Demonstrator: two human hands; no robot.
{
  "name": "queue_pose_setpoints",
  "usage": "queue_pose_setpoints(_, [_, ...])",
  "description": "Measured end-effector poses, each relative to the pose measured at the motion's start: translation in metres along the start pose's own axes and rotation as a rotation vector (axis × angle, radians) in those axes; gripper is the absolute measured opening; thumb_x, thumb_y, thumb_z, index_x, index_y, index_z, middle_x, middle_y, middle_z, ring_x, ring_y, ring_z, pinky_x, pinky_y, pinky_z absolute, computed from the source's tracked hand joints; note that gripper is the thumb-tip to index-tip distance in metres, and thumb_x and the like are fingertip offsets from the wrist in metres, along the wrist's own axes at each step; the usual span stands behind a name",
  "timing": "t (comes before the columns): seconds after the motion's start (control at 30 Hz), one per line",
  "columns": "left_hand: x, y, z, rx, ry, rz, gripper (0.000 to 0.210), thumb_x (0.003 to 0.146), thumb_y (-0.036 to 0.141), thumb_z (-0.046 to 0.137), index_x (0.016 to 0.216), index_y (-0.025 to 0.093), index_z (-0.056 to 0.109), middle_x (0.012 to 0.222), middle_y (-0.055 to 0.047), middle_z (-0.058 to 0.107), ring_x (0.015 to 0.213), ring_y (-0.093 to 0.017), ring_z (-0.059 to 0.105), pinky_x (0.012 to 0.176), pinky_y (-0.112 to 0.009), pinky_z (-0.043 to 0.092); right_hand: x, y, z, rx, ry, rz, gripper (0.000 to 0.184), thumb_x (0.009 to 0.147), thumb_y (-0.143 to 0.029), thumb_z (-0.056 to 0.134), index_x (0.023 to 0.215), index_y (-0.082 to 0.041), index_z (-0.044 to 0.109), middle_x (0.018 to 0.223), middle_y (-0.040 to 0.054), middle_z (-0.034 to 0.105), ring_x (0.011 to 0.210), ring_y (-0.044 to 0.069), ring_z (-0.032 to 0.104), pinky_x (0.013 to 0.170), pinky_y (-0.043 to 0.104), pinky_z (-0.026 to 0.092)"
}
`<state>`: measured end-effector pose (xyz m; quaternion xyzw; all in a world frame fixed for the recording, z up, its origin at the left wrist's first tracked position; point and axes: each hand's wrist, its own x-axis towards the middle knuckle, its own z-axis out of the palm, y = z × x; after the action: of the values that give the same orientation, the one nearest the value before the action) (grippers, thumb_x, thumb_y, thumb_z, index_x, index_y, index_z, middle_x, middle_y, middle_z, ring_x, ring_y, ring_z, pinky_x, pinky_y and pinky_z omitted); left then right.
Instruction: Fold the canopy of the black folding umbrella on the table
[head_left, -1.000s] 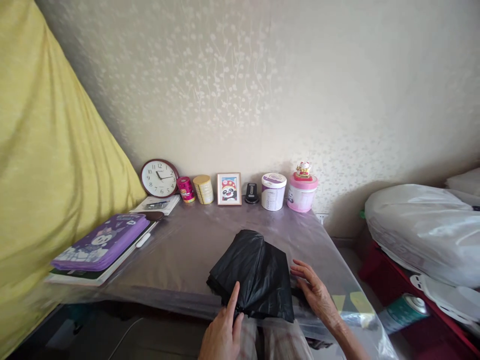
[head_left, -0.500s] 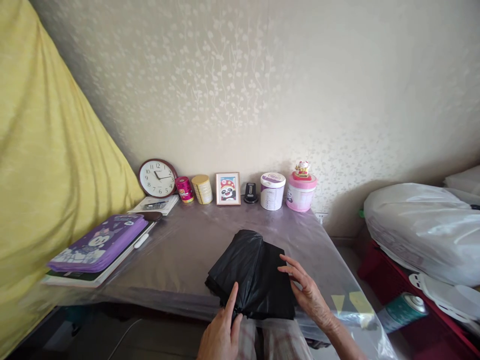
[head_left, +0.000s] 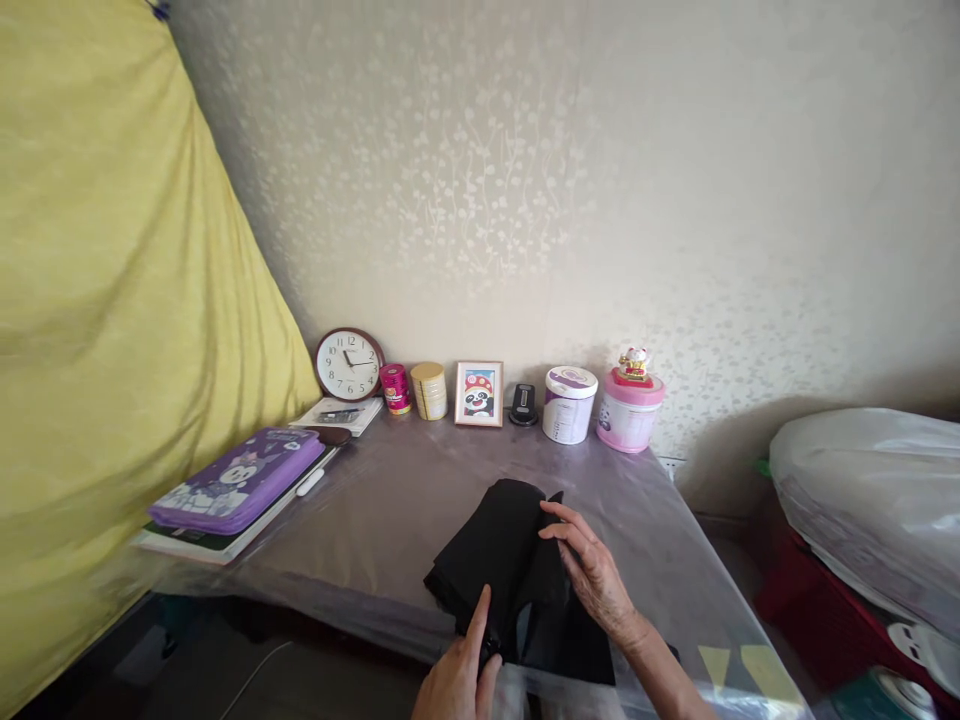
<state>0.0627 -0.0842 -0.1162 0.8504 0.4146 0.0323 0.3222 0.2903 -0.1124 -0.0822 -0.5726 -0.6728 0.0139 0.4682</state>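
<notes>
Umbrella of folded black fabric (head_left: 486,540) lies at six o'clock, its gathered near end grasped by the left hand (head_left: 456,680), while the right hand (head_left: 589,570) rests curved fingers on a flap at one o'clock (whether pinching, I cannot tell). Grey, plastic-covered tabletop (head_left: 390,520), its edge near the umbrella's six-o'clock side, stretches toward twelve and a patterned beige wall (head_left: 465,180).

Your left hand (head_left: 459,678) bare, slim-fingered. Your right hand (head_left: 596,580) bare as well, right forearm (head_left: 660,668) uncovered, slender. Your trousers (head_left: 581,706) pale, mostly hidden, details blurred.
</notes>
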Motion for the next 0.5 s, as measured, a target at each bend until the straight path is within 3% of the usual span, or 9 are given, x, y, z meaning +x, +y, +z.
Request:
queue_pose_setpoints(0.23, [0.002, 0.0, 0.001, 0.072, -0.039, -0.048, 0.059, 0.087, 0.027, 0.029, 0.144, 0.016, 0.015, 0.116, -0.012, 0.061, 0.103, -0.022, 0.06, 0.086, -0.027, 0.044, 0.038, -0.012, 0.042, -0.099, -0.091, -0.104, 0.025, 0.092, -0.016, 0.035, 0.099, -0.023, 0.058, 0.126, 0.0066, 0.051, 0.107, 0.014, 0.056, 0.087, 0.025, 0.048])
queue_pose_setpoints(0.5, [0.007, -0.002, 0.006, 0.078, -0.066, -0.078, 0.059, 0.086, 0.025, 0.03, 0.143, 0.016, 0.021, 0.117, -0.014, 0.06, 0.105, -0.023, 0.059, 0.087, -0.03, 0.043, 0.039, 0.001, 0.077, -0.313, -0.202, -0.121, 0.022, 0.092, -0.018, 0.039, 0.096, -0.023, 0.061, 0.128, 0.0052, 0.051, 0.1, 0.016, 0.061, 0.084, 0.027, 0.051])
